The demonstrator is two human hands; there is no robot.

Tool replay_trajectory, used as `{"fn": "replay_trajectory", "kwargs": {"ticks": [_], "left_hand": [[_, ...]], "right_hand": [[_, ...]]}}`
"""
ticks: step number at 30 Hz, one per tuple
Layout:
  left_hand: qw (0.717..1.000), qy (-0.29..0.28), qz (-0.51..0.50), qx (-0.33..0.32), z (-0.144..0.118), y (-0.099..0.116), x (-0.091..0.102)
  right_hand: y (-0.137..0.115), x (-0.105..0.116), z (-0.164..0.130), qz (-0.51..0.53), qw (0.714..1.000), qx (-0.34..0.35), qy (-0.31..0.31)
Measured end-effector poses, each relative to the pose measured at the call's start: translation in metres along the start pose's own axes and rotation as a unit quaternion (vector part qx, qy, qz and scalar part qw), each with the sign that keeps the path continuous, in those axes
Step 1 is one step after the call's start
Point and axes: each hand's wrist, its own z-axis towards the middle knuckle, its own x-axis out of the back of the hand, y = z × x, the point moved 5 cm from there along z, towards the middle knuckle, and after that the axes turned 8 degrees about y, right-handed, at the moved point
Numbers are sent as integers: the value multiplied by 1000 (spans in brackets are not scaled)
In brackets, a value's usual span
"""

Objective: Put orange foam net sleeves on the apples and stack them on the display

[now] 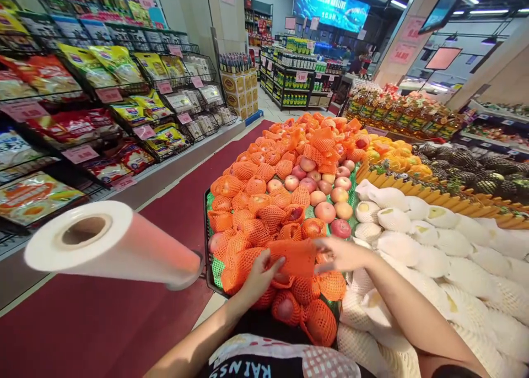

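both hands, left hand [259, 276] and right hand [341, 254], pinch one orange net [292, 258] (stretched flat). apples [326, 193] sit at 12 o'clock, a bag roll [111, 243] at 9.

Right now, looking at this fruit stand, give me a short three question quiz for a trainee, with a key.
1. True or false: both hands touch the empty orange foam net.
2. Which lies directly on the right of the netted apples?
A. pears in white foam sleeves
B. bananas
C. loose potatoes
3. Fill in: the roll of clear plastic bags hangs on the ___ side of the stand.

Key
1. True: the left hand and the right hand each pinch one end.
2. A
3. left
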Motion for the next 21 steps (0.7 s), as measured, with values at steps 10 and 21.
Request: {"fn": "replay_trajectory", "kwargs": {"ticks": [10, 21], "left_hand": [[939, 153, 226, -210, 2, 8, 76], [927, 186, 208, -251, -9, 15, 100]], "right_hand": [[146, 58, 4, -347, 837, -413, 91], [54, 42, -30, -369, 885, -261, 113]]}}
